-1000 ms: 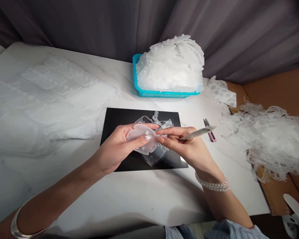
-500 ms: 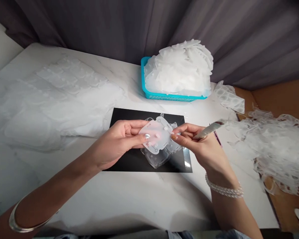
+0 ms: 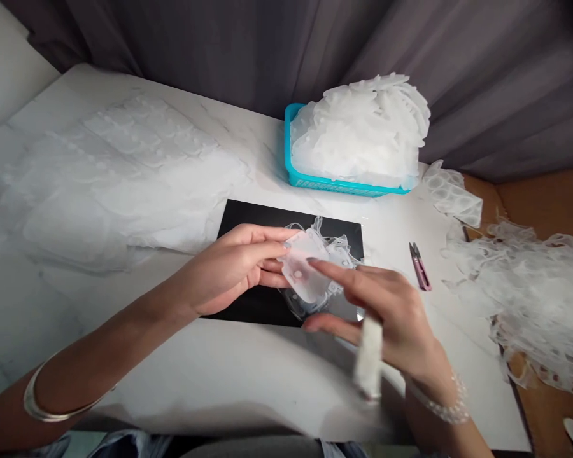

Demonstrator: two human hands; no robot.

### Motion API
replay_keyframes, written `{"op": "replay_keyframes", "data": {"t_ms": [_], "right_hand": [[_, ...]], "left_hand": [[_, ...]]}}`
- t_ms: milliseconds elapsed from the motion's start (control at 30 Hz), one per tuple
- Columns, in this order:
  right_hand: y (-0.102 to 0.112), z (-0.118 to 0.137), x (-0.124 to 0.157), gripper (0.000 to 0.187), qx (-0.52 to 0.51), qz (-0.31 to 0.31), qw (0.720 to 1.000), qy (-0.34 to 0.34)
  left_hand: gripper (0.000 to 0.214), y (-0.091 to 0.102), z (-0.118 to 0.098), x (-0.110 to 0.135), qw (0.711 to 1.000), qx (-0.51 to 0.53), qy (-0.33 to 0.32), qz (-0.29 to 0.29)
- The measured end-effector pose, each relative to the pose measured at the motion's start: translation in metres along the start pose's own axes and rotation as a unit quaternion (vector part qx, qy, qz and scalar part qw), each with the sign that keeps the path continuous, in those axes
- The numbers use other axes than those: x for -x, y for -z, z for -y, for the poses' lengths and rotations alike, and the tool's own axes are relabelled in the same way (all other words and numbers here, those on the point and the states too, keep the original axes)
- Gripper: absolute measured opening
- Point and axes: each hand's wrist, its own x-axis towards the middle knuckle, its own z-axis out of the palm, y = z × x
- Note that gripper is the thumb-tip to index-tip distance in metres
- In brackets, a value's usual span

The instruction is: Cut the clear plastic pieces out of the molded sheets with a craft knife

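Note:
My left hand (image 3: 248, 267) pinches a translucent, rounded silicone-like pad (image 3: 305, 267) with small round studs by its left edge. Across the pad reaches the index finger of my right hand (image 3: 386, 305), its tip on or just over the surface. The thumb stands apart below. A slim tool with a whitish wrapped handle (image 3: 370, 359) is tucked in the right hand's other fingers; its kind does not show and it is blurred. Beneath the hands, more clear pads and trimmed scraps (image 3: 339, 251) lie on a black mat (image 3: 248, 219), partly covered.
A blue basket (image 3: 293, 172) heaped with similar pads stands at the back. Untrimmed translucent sheets (image 3: 124, 172) cover the table's left side. To the right lie pink-handled thread snips (image 3: 420, 267), a holed sheet (image 3: 453, 191) and a pile of clear scraps (image 3: 539, 286) by a cardboard box (image 3: 544, 184).
My right hand has let go of the pad's right edge, opened its thumb and index finger and moved over the pad. The tool's handle now points down. The snips have come into full view.

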Motion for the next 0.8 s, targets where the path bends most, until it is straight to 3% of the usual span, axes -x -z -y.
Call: {"op": "replay_keyframes", "data": {"t_ms": [67,100,233,367,500,633,800], "right_hand": [[-0.005,0.003,0.001,0.041,0.048,-0.005,0.997,0.058],[-0.006,0.004,0.001,0.032,0.053,-0.022,0.997,0.054],[-0.008,-0.003,-0.001,0.012,-0.075,-0.097,0.986,-0.115],[-0.006,-0.016,-0.004,0.017,-0.321,-0.126,0.897,-0.278],[-0.008,-0.023,-0.006,0.025,-0.453,-0.131,0.819,-0.327],[-0.009,-0.024,-0.008,0.033,-0.502,-0.124,0.783,-0.346],[-0.011,-0.024,-0.011,0.026,-0.51,-0.116,0.778,-0.347]], "left_hand": [[0.034,-0.001,-0.001,0.0,0.999,-0.003,0.004,-0.041],[0.037,-0.001,-0.001,0.001,0.998,-0.008,0.004,-0.062],[0.058,0.007,-0.003,0.001,0.989,-0.105,-0.015,-0.101],[0.054,0.016,-0.002,-0.004,0.971,-0.238,-0.01,-0.036],[0.031,0.017,-0.001,-0.008,0.976,-0.215,0.008,0.018],[0.028,0.015,-0.003,-0.006,0.982,-0.189,0.011,0.009],[0.026,0.015,-0.005,-0.005,0.984,-0.177,0.015,-0.013]]}}
